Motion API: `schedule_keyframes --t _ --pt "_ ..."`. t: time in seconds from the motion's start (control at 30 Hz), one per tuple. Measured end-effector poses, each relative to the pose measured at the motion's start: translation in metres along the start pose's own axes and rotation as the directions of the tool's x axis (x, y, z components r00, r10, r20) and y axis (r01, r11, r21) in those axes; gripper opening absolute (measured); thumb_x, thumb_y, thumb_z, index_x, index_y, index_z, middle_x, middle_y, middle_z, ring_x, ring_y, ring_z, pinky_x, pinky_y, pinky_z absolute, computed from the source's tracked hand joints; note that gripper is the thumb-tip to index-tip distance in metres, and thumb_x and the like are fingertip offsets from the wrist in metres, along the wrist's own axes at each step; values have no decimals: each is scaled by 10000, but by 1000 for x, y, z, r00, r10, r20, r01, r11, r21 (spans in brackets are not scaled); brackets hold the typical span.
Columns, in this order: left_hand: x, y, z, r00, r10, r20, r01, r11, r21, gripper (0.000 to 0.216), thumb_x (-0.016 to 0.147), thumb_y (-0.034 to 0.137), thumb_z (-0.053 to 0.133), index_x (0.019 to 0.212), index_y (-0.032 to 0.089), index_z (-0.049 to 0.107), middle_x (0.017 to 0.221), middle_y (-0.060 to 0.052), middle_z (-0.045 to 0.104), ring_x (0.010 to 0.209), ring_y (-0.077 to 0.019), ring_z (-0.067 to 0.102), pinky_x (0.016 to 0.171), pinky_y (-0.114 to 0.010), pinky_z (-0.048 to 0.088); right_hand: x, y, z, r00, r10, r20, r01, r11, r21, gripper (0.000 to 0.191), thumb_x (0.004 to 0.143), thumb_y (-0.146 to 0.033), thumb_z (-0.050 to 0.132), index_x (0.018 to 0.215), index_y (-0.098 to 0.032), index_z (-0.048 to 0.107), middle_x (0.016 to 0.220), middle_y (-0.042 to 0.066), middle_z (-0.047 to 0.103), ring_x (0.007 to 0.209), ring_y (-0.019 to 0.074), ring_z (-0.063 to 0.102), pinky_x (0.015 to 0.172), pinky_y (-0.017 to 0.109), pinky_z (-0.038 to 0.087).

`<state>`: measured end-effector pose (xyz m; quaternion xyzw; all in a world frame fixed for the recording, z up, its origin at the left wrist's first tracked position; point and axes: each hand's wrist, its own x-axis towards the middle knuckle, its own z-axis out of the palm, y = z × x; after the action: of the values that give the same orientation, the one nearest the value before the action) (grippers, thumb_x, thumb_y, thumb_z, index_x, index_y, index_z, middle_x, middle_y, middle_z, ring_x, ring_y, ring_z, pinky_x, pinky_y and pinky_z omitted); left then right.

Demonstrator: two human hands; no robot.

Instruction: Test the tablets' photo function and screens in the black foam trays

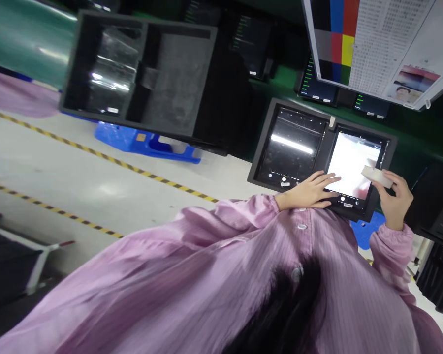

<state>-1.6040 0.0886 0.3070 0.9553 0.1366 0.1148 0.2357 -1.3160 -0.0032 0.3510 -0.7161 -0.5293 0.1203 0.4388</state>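
Two tablets lie side by side in a black foam tray (260,147). The right tablet (349,157) has a bright, mostly white screen with camera-style icons along its lower edge. My left hand (312,191) rests with fingers spread over that tablet's lower left part. Between the thumb and fingers of my right hand (395,196) is a small white block (376,175), held at the right side of the bright screen. The left tablet (293,147) shows a dark screen with a reflected light strip, and neither hand touches it.
A larger black foam tray (177,83) with a shiny, film-like surface in one compartment stands to the left. A board with colour patches and printed text (384,44) overhangs the upper right. More dark-screened devices (253,44) stand behind. Blue stools (147,142) are below the bench.
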Motion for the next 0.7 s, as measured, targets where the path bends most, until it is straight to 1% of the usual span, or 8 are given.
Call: schedule_keyframes --t 0.07,0.2,0.3,0.37,0.43,0.5,0.6,0.7 --pt "6 1 5 998 56 24 -57 998 39 352 1040 430 685 1325 244 774 1668 -162 512 1514 -357 529 1291 -540 374 1 3 3 998 -60 -24 59 997 -54 282 932 -444 811 1098 -223 759 1181 109 815 1107 268 773 923 440 636" --pt "13 4 15 992 113 61 -118 989 89 414 1050 473 665 1391 250 736 1689 -162 483 1511 -350 537 1284 -533 397 3 2 8 983 -183 -10 180 974 -138 201 983 -423 755 1060 -237 763 1139 97 825 1074 269 782 953 457 617" --pt "16 6 18 991 119 64 -124 988 91 410 1055 493 650 1388 269 735 1694 -132 486 1503 -335 543 1287 -522 394 2 -1 9 980 -199 -11 194 967 -162 182 992 -411 744 1046 -238 759 1127 91 827 1068 271 784 952 462 615" --pt "10 5 15 994 96 50 -100 991 91 405 1061 494 637 1395 285 730 1690 -117 495 1492 -326 549 1285 -511 386 0 -4 8 979 -204 -8 201 967 -160 171 988 -397 750 1047 -237 760 1128 89 827 1061 269 785 940 456 614" --pt "-7 0 9 1000 18 -9 -17 995 98 392 1067 477 623 1400 299 729 1678 -115 512 1484 -325 548 1278 -506 374 1 -6 6 977 -214 16 214 965 -153 157 986 -377 751 1053 -236 767 1131 86 829 1058 267 782 943 456 610" --pt "-34 -7 2 987 -122 -107 134 985 109 372 1066 446 612 1384 304 743 1654 -122 536 1480 -337 539 1261 -517 367 4 -12 6 976 -208 61 215 964 -155 152 988 -369 744 1057 -237 776 1133 83 829 1060 269 777 959 464 602" --pt "-86 -18 -5 919 -329 -217 361 924 125 336 1053 385 598 1327 313 778 1589 -116 600 1456 -347 543 1216 -530 385 14 -28 20 976 -191 107 205 969 -138 154 986 -368 739 1063 -243 785 1136 82 827 1074 274 766 969 471 601" --pt "-129 -26 -5 857 -430 -283 482 863 149 305 1040 352 593 1252 320 810 1538 -112 638 1417 -346 565 1176 -531 405 25 -52 56 953 -234 192 245 969 -40 134 984 -333 736 1078 -257 794 1161 72 821 1116 276 747 1011 482 594"
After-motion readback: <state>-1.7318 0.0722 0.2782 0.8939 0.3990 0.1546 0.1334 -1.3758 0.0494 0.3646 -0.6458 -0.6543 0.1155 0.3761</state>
